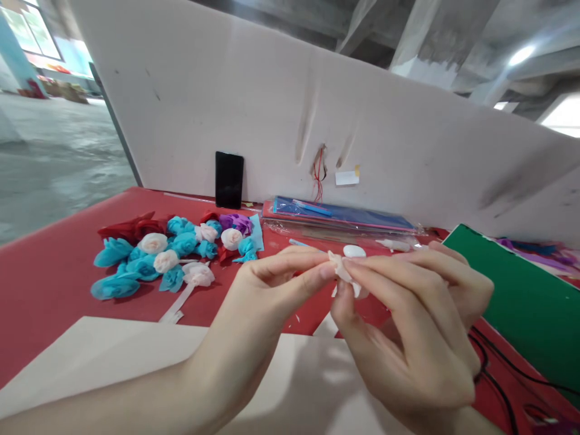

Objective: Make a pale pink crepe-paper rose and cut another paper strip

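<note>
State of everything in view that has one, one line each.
Left hand: pinching the pale paper piece
Right hand: pinching the same piece
Pale paper piece: bunched, held above the table
Phone: propped upright, screen dark
Fabric-like flowers: formed, heaped loosely
Blue sheets: lying flat, in clear plastic
White panel: upright, smudged
Ceiling light: on

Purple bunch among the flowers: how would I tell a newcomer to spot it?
Find the black slab leaning against the white board. On the red tabletop directly in front of it, at the flower pile's far edge, sits the purple bunch, the pile's only purple among blues, reds and pale pinks.
</note>
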{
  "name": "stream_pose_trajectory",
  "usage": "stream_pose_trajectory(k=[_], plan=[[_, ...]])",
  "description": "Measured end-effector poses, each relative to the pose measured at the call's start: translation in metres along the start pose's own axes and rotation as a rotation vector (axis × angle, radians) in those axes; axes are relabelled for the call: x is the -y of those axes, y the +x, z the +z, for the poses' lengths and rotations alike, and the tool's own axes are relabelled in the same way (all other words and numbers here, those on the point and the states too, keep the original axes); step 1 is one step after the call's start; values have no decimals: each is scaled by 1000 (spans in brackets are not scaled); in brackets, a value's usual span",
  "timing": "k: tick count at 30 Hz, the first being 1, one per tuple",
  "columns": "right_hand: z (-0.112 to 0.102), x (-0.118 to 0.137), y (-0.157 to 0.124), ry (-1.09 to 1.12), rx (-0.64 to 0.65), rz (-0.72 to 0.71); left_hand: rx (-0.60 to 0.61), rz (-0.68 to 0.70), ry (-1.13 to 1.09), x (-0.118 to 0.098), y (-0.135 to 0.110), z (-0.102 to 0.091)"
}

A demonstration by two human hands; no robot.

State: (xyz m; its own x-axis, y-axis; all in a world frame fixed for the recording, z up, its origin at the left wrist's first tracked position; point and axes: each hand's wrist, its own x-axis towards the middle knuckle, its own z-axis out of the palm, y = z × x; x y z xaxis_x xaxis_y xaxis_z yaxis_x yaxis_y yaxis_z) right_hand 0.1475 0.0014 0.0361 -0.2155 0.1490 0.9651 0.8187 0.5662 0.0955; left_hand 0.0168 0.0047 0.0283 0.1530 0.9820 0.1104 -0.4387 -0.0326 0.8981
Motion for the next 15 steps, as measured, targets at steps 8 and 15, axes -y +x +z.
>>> stream_pose_trajectory(k=[8, 15], plan=[[-1, -1, -3, -38, 52, -32, -84, 81, 74, -1, 0, -1], [3, 2, 0, 172, 11, 117, -16, 52, -46, -3, -1, 1]])
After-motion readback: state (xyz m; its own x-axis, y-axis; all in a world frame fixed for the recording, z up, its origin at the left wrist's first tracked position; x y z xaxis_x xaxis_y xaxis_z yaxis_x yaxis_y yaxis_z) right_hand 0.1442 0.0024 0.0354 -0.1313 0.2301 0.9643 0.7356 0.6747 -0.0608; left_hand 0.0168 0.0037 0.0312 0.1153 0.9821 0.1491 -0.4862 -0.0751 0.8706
